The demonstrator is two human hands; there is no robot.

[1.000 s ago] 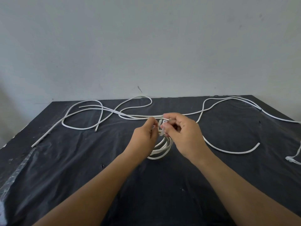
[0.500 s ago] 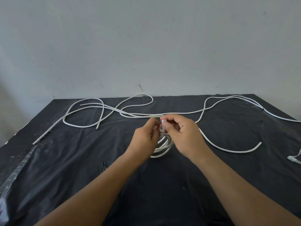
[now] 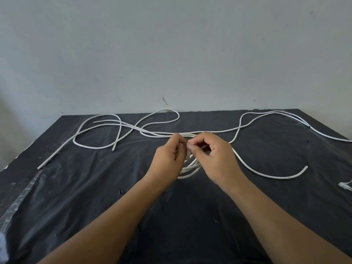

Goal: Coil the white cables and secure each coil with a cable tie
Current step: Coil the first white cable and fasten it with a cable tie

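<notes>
A small coil of round white plastic cable (image 3: 189, 170) lies on the middle of the black plastic-sheeted worktop (image 3: 95, 187). Above it, the left hand (image 3: 167, 161) and right hand (image 3: 215, 159) pinch what seems a thin pale cable tie (image 3: 189, 145), fingers narrow. The light, springy loops would likely unwind, so they are best held where the strands bunch.

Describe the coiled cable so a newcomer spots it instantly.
Start at the black-covered table; near its middle, two hands meet. The coil peeks out between the left hand and right hand. Unlike the loose cables sprawled as single strands, it is several loops bunched together.
</notes>
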